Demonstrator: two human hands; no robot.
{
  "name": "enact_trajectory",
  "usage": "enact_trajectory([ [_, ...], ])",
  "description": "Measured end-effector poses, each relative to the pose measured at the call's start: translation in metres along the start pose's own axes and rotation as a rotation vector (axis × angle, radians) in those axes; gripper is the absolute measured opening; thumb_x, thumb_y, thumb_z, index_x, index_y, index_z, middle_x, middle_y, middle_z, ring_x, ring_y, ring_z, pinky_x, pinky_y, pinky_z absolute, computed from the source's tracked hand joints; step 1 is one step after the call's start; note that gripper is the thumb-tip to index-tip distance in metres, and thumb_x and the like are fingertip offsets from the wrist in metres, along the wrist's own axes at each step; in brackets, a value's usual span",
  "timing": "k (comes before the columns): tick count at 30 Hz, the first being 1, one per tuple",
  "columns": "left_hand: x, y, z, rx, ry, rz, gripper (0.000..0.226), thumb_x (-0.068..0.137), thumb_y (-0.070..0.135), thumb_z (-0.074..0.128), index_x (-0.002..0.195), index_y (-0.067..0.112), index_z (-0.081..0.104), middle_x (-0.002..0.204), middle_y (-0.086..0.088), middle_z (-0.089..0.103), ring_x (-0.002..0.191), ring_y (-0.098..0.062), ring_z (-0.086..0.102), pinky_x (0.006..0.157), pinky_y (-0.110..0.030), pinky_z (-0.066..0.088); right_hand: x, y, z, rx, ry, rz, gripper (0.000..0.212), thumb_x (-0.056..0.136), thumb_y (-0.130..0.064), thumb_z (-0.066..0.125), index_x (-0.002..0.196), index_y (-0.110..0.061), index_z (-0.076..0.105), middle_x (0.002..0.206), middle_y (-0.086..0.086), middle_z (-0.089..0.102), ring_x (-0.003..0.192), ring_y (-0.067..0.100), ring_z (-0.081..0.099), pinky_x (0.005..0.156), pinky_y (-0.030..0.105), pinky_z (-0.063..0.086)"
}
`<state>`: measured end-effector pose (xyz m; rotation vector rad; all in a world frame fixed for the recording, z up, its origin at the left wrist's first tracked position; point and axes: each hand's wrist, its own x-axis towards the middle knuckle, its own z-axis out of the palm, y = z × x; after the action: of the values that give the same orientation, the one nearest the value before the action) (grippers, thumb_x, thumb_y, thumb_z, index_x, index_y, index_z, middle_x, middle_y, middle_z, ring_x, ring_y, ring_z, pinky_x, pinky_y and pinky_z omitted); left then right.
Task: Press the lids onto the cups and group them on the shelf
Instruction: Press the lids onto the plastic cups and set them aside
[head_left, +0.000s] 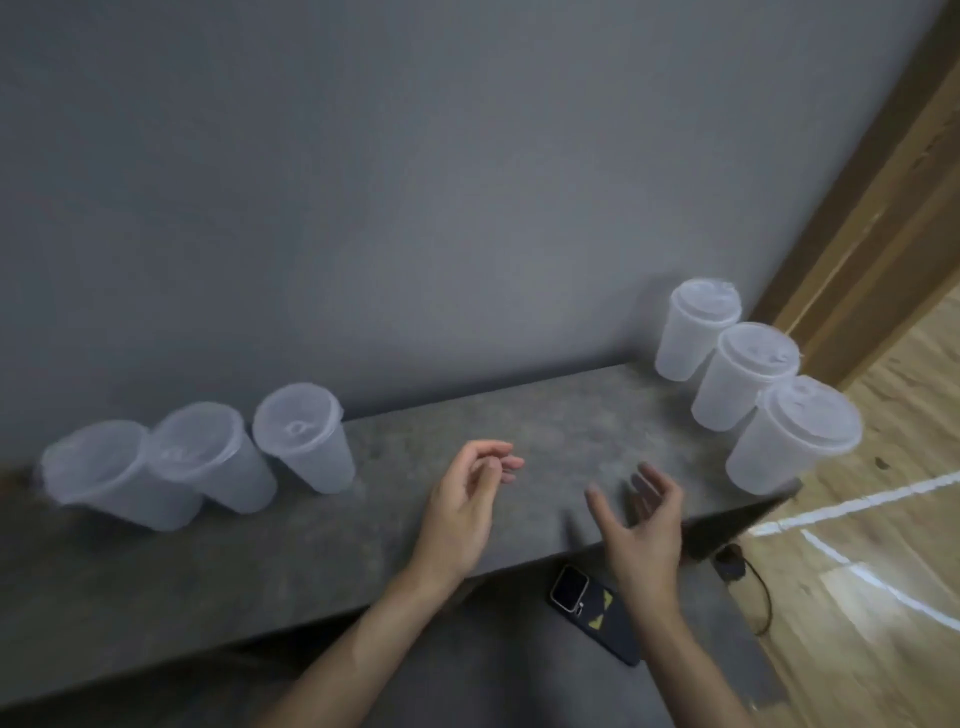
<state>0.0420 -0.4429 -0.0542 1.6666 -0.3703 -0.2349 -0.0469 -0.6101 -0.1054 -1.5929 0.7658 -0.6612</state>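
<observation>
Translucent plastic cups with lids stand on a grey stone shelf (545, 415) against the wall. Three are grouped at the left: the far-left cup (111, 475), a middle cup (213, 457) and a right one (306, 436). Three more line the shelf's right end: a back cup (693, 327), a middle cup (743, 374) and a front cup (795, 441) by the corner. My left hand (462, 509) and my right hand (641, 525) hover over the shelf's middle, fingers apart, holding nothing and touching no cup.
A dark phone (597, 610) lies on a lower grey surface under my right wrist. A grey wall rises behind the shelf. At the right are a wooden door frame (883, 197) and a wooden floor with white lines (857, 504). A black cable (753, 587) hangs off the shelf's corner.
</observation>
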Motion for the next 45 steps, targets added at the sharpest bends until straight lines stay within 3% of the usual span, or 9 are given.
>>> enact_trajectory([
  [3, -0.011, 0.015, -0.034, 0.230, 0.128, 0.154, 0.012, 0.104, 0.015, 0.055, 0.107, 0.022, 0.065, 0.101, 0.013, 0.074, 0.100, -0.005, 0.069, 0.091, -0.023, 0.051, -0.011, -0.008, 0.043, 0.008, -0.216, -0.083, 0.064, 0.080, -0.022, 0.086, 0.133, -0.020, 0.049, 0.134, -0.003, 0.056, 0.126, 0.009, 0.055, 0.098, 0.001, 0.038],
  [8, 0.003, 0.042, -0.107, 0.848, 0.537, 0.455, 0.028, 0.092, 0.027, 0.067, 0.117, 0.014, 0.063, 0.121, 0.001, 0.065, 0.118, -0.022, 0.057, 0.108, -0.038, 0.039, -0.025, -0.030, 0.102, -0.033, -0.494, -0.217, 0.069, 0.079, -0.029, 0.088, 0.136, -0.020, 0.049, 0.137, -0.003, 0.055, 0.131, 0.009, 0.052, 0.105, 0.004, 0.033],
  [12, 0.025, 0.029, -0.154, 1.298, 0.385, 0.143, 0.086, 0.083, 0.047, 0.074, 0.148, 0.001, 0.041, 0.155, -0.029, 0.037, 0.151, -0.046, 0.022, 0.125, -0.050, -0.003, -0.034, -0.037, 0.132, -0.122, -0.619, -0.313, 0.069, 0.080, -0.029, 0.088, 0.137, -0.021, 0.050, 0.138, -0.006, 0.054, 0.130, 0.010, 0.051, 0.101, -0.001, 0.030],
  [16, 0.037, 0.019, -0.159, 1.449, 0.302, 0.128, 0.087, 0.072, 0.051, 0.084, 0.136, 0.000, 0.054, 0.126, -0.027, 0.060, 0.136, -0.050, 0.044, 0.124, -0.056, 0.007, -0.037, -0.037, 0.145, -0.185, -0.721, -0.358, 0.074, 0.081, -0.035, 0.087, 0.141, -0.023, 0.046, 0.141, -0.010, 0.051, 0.134, 0.006, 0.047, 0.102, -0.002, 0.026],
  [19, 0.036, 0.022, -0.143, 1.269, 0.308, 0.278, 0.085, 0.071, 0.063, 0.075, 0.129, 0.004, 0.058, 0.113, -0.016, 0.063, 0.117, -0.037, 0.060, 0.126, -0.046, 0.005, -0.037, -0.037, 0.145, -0.173, -0.748, -0.346, 0.083, 0.077, -0.036, 0.090, 0.144, -0.021, 0.044, 0.143, -0.008, 0.051, 0.134, 0.005, 0.049, 0.104, 0.000, 0.029],
  [26, 0.009, 0.011, -0.077, 0.565, -0.101, 0.202, 0.085, 0.081, 0.073, 0.061, 0.150, 0.026, 0.040, 0.148, 0.012, 0.036, 0.135, -0.009, 0.045, 0.114, -0.034, 0.039, -0.028, -0.031, 0.124, 0.006, -0.640, -0.298, 0.063, 0.079, -0.015, 0.085, 0.133, -0.027, 0.054, 0.119, -0.023, 0.069, 0.114, 0.003, 0.067, 0.093, 0.024, 0.055],
  [30, 0.005, 0.002, -0.067, 0.365, -0.022, 0.224, 0.065, 0.093, 0.064, 0.051, 0.144, 0.023, 0.048, 0.143, 0.010, 0.044, 0.133, -0.002, 0.045, 0.115, -0.031, 0.037, -0.029, -0.027, 0.116, -0.003, -0.650, -0.245, 0.060, 0.070, -0.039, 0.082, 0.125, -0.028, 0.060, 0.112, -0.026, 0.072, 0.109, -0.003, 0.068, 0.089, 0.016, 0.052],
  [36, 0.001, -0.010, -0.068, 0.311, 0.037, 0.258, 0.050, 0.100, 0.042, 0.054, 0.143, 0.015, 0.051, 0.142, 0.004, 0.049, 0.135, -0.006, 0.046, 0.113, -0.022, 0.034, -0.019, -0.009, 0.120, -0.024, -0.674, -0.232, 0.069, 0.075, -0.018, 0.091, 0.135, -0.010, 0.058, 0.120, -0.002, 0.073, 0.112, 0.008, 0.070, 0.093, 0.027, 0.056],
  [45, -0.003, -0.015, -0.056, 0.058, 0.172, 0.134, 0.039, 0.108, 0.026, 0.031, 0.140, 0.023, 0.052, 0.143, 0.006, 0.057, 0.134, -0.009, 0.052, 0.114, -0.027, 0.039, -0.029, -0.013, 0.121, -0.025, -0.641, -0.233, 0.090, 0.070, -0.036, 0.094, 0.144, -0.015, 0.047, 0.135, 0.000, 0.064, 0.127, 0.016, 0.062, 0.105, 0.044, 0.053],
])
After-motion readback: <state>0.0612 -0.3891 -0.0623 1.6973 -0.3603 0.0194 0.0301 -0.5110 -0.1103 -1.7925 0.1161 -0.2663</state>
